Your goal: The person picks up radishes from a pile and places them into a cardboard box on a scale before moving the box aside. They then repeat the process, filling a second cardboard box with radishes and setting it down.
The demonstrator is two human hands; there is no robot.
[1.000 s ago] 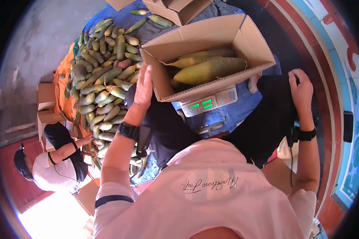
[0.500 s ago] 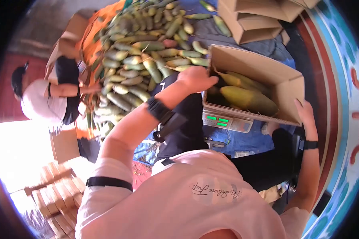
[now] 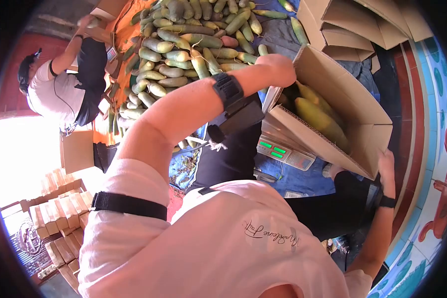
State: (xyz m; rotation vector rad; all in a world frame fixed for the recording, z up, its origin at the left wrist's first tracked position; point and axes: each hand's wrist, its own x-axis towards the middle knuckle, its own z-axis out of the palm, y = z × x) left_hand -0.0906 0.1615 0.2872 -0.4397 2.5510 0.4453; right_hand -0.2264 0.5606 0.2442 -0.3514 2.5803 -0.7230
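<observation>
An open cardboard box with green-yellow radishes inside is tilted above a weighing scale with lit green digits. My left hand is at the box's upper left edge, its fingers wrapped over the side and partly hidden. My right hand holds the lower right corner of the box, fingers mostly behind the cardboard. The scale stands on a blue sheet beside my leg.
A large radish pile lies at the upper left on orange and blue sheets. Empty cardboard boxes stand upper right. At the far left a co-worker raises an arm near more boxes. Packed cartons sit lower left.
The box has shifted right and tilted more, exposing more of the scale. Both my hands have moved with it. The co-worker's arm has gone from the pile up toward the boxes.
</observation>
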